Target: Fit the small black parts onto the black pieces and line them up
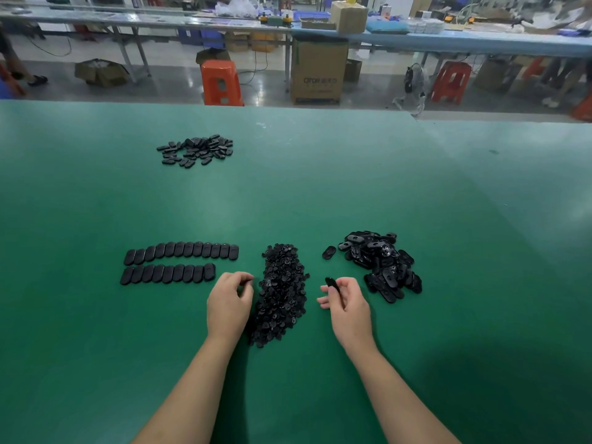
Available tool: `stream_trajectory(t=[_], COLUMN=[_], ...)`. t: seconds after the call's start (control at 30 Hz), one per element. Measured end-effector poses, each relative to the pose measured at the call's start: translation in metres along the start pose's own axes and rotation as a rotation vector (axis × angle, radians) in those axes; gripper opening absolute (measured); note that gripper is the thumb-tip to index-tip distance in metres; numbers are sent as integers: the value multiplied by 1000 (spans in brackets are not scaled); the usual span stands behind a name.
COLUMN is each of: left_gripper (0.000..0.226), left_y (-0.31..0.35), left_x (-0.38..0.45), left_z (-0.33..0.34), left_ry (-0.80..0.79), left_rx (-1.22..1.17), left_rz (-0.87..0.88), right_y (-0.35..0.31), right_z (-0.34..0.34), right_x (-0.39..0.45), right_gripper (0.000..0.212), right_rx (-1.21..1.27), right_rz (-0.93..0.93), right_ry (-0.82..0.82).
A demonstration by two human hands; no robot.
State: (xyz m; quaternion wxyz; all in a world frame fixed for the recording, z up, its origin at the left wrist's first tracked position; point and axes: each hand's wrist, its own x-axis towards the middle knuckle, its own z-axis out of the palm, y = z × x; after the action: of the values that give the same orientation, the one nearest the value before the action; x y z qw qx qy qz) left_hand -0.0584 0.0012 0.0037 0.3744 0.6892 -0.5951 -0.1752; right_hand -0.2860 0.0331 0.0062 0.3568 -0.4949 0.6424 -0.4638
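Beside the small-parts heap point(282, 293), your right hand point(347, 302) pinches a black piece point(331, 283); your left hand point(229, 299) curls, possibly snagging extras.

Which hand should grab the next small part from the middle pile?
Left. The left hand sits at the edge of the small-parts pile, fingertips curled toward it, though whether it already pinches a part is unclear. The right hand is busy: its grip holds an oval black piece.
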Motion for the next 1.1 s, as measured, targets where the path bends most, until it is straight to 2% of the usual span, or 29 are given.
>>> stream_trajectory(t=[0.3, 0.73, 0.9, 1.1], left_gripper=[20, 14, 16, 14], left_y=[2, 29, 57, 89], left_x=[0, -7, -14, -17], left_z=[0, 1, 9, 28], left_ry=[-12, 1, -16, -216], left_rx=[-1, -193, -230, -68], left_rz=[-25, -111, 8, 162], right_y=[-2, -3, -1, 3], right_z=[0, -2, 0, 2], right_x=[0, 1, 1, 3], right_gripper=[23, 23, 27, 30], right_rx=[11, -65, -41, 2], right_rz=[-10, -37, -45, -26], right_ry=[-24, -51, -59, -74])
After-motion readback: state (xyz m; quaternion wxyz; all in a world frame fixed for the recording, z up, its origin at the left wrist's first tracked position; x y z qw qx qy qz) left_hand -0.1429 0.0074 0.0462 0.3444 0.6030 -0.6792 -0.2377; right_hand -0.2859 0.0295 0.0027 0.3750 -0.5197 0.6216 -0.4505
